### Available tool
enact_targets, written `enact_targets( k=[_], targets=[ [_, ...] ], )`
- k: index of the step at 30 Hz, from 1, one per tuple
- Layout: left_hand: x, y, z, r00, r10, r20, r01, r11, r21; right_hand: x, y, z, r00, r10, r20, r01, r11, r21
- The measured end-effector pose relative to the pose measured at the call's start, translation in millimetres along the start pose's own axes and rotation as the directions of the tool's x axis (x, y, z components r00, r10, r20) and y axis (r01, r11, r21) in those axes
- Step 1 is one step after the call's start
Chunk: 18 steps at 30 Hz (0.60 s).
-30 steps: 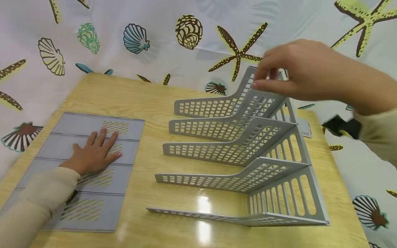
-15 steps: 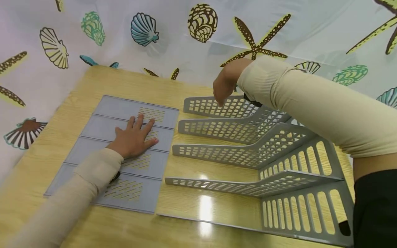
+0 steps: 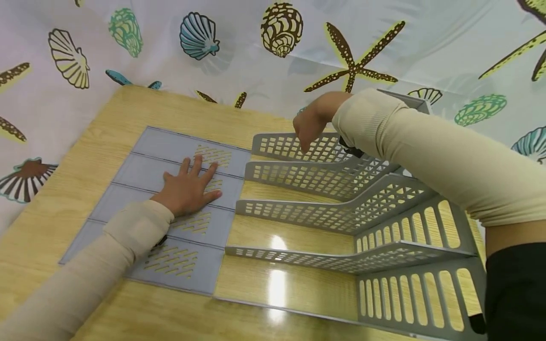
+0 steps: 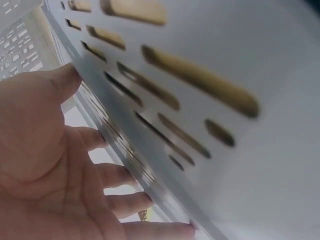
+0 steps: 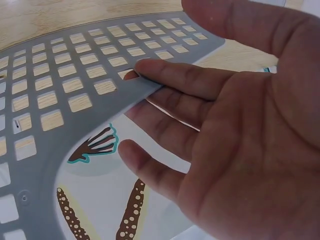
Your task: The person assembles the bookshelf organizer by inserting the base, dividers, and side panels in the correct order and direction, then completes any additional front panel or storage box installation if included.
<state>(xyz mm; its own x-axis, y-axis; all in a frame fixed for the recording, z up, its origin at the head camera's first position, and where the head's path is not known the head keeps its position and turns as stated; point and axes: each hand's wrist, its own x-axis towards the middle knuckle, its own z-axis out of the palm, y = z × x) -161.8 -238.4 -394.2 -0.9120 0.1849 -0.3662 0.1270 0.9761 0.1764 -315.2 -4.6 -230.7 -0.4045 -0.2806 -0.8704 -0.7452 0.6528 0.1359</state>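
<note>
A flat grey slotted panel [image 3: 141,168] with parallel ridges lies on the table at the left. My left hand [image 3: 187,189] rests on it, fingers spread, and the left wrist view shows several fingertips right at a panel edge. To its right stands a grey plastic rack [image 3: 462,227] with several perforated dividers; the panel's right edge meets the divider tips. My right hand [image 3: 309,121] reaches down over the farthest divider [image 3: 257,144]. In the right wrist view, fingertips [image 5: 150,67] lie on both sides of that divider's edge, with the thumb apart from it.
Both the panel and the rack stand on a wood-grain table [image 3: 141,106]. Behind them hangs a white cloth [image 3: 239,33] printed with shells and starfish. My right sleeve [image 3: 426,147] crosses over the rack's rear and hides part of it.
My left hand and the panel have moved right, closing the gap to the rack. My right hand has gone from the rack's rear top corner to the farthest divider's low front part.
</note>
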Motion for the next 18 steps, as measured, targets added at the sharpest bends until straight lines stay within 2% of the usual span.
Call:
enact_targets(
  k=[8, 18],
  targets=[
    [-0.9, -2.7, 3.9, 1.0, -0.001, -0.031, 0.001, 1.0, 0.012, -2.3, -3.7, -0.7, 0.999, -0.031, -0.027, 0.031, 0.999, -0.01],
    [-0.3, -3.9, 6.1, 0.998, 0.011, -0.056, -0.009, 0.999, 0.048, 2.6, -1.1, 0.4, 0.999, -0.031, -0.043, 0.031, 1.0, -0.002]
  ],
)
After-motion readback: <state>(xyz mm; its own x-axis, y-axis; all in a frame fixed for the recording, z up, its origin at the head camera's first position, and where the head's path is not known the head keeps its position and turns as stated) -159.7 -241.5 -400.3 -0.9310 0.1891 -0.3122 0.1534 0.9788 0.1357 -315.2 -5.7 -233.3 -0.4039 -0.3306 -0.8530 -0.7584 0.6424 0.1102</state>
